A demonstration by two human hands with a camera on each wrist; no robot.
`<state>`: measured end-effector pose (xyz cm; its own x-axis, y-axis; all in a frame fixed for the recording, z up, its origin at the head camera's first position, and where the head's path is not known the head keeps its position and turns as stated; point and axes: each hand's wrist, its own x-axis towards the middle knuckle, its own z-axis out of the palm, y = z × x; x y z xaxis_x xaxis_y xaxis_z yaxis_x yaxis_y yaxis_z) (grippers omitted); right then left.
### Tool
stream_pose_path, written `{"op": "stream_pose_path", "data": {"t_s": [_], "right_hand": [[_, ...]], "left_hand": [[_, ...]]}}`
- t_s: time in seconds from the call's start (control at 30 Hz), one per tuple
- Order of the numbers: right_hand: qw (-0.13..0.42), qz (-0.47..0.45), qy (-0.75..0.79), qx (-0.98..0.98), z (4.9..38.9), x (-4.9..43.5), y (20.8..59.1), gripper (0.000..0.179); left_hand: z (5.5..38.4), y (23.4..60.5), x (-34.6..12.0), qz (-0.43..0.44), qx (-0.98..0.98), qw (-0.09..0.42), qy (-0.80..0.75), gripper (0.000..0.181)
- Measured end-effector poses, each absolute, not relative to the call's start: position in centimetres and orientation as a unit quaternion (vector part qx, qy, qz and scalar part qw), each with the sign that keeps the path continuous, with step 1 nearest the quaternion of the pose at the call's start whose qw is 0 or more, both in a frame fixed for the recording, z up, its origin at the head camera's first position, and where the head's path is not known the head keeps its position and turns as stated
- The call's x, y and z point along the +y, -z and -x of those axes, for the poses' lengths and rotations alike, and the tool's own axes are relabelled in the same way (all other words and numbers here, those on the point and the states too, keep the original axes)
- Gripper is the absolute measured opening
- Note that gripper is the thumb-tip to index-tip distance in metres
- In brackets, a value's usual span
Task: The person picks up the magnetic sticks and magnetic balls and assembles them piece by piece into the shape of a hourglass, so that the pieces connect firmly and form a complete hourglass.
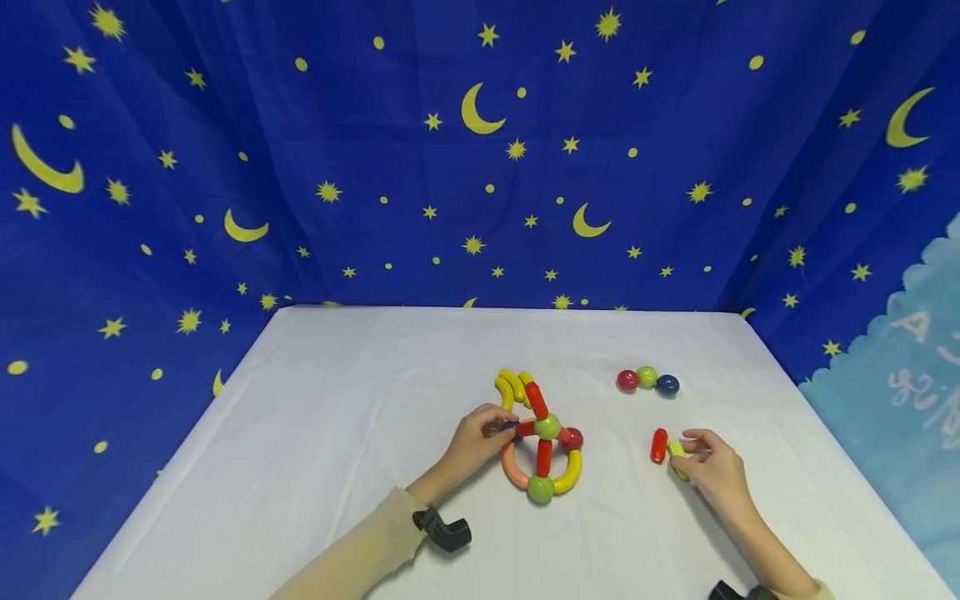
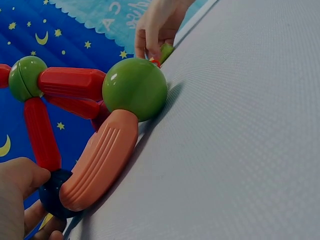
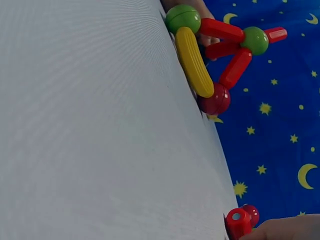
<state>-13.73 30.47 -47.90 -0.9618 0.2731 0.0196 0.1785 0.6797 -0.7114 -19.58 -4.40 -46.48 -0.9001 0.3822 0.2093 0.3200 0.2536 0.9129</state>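
My left hand (image 1: 474, 442) pinches a dark blue ball (image 2: 52, 192) at the left corner of a magnetic stick-and-ball structure. Red sticks (image 1: 543, 457) run from its raised green ball (image 1: 547, 427) to the blue ball, a red ball (image 1: 572, 439) and a lower green ball (image 1: 540, 488). One more red stick points up. A salmon curved stick (image 2: 102, 160) and a yellow curved stick (image 3: 194, 62) form the base's near sides. On the right, my right hand (image 1: 716, 471) holds a yellow-green stick (image 1: 678, 458) between thumb and fingers, beside a loose red stick (image 1: 658, 446).
Behind the structure lie several yellow curved sticks (image 1: 513, 385); whether they join it is unclear. Farther back on the right, a red ball (image 1: 627, 381), a green ball (image 1: 647, 377) and a blue ball (image 1: 667, 385) sit together on the white-covered table (image 1: 360, 400). A starry curtain (image 1: 420, 167) stands behind.
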Motion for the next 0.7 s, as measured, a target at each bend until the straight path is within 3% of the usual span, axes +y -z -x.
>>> {"op": "stream_pose_path", "data": {"t_s": [0.2, 0.47, 0.7], "right_hand": [[0.094, 0.136, -0.390, -0.906, 13.6, 30.5, 47.7, 0.044], [0.186, 0.084, -0.452, -0.868, 14.2, 29.2, 46.1, 0.037], [0.174, 0.046, -0.519, -0.835, 15.6, 26.7, 44.1, 0.036]], "left_hand": [[19.6, 46.4, -4.4, -0.219, 0.793, 0.029, -0.567, 0.021], [19.5, 46.4, -4.5, -0.216, 0.797, 0.027, -0.563, 0.021], [19.5, 46.5, -4.5, -0.218, 0.795, 0.030, -0.565, 0.021]]}}
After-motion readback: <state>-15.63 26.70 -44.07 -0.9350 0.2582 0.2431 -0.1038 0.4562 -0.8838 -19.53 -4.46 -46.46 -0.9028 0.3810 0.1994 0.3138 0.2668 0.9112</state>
